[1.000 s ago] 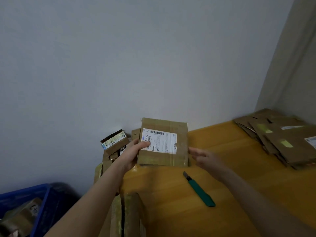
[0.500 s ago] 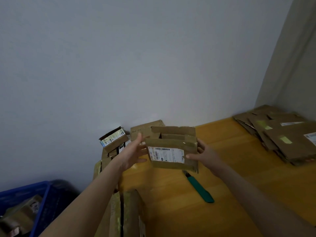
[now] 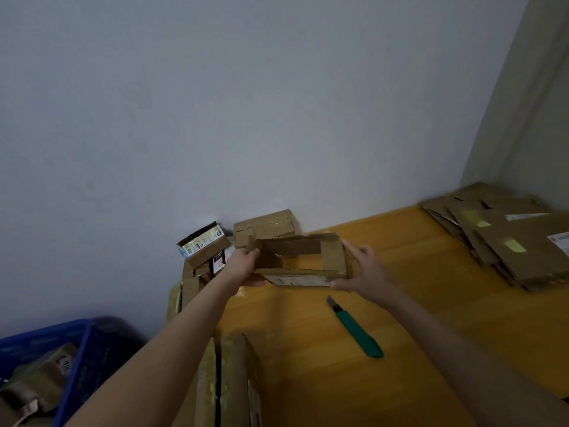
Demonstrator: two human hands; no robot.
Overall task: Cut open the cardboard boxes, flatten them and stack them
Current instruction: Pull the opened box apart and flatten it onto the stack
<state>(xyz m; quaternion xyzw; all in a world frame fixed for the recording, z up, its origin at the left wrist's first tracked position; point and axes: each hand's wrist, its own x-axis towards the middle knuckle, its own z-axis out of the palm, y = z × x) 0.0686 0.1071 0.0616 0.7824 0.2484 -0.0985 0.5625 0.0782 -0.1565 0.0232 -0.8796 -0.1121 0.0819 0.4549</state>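
A small brown cardboard box (image 3: 300, 257) with a white shipping label on its near side is held above the yellow table (image 3: 400, 318). Its open end faces up and I can see through it. My left hand (image 3: 243, 266) grips the box's left end, thumb under it. Its right end is gripped by my right hand (image 3: 363, 269). A green utility knife (image 3: 357, 328) lies on the table just below my right hand. A stack of flattened boxes (image 3: 508, 238) lies at the table's far right corner.
More small boxes (image 3: 261, 224) are piled at the table's far left by the wall, one with a striped label (image 3: 201, 241). A taped box (image 3: 228, 380) stands at the near left edge. A blue crate (image 3: 77, 349) holding cardboard sits lower left.
The box has been tipped from label facing me to its open end up, with the label now on the near side. Both hands shifted to its two ends.
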